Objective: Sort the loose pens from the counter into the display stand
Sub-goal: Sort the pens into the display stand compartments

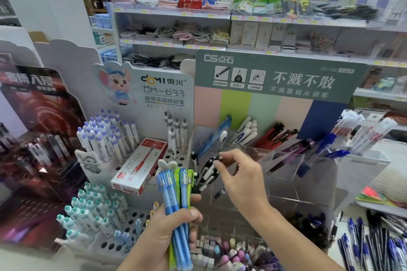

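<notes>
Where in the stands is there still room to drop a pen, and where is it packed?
Free: the empty holes in the white stand between the red box and the clear bins, and holes along its front edge. The clear bins hold few pens. Crowded: the purple-capped pens, the teal-capped pens, and the pile at right.

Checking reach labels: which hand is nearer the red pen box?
Left. The left hand, gripping pens, sits just below-right of the red pen box; the right hand is farther right.
</notes>
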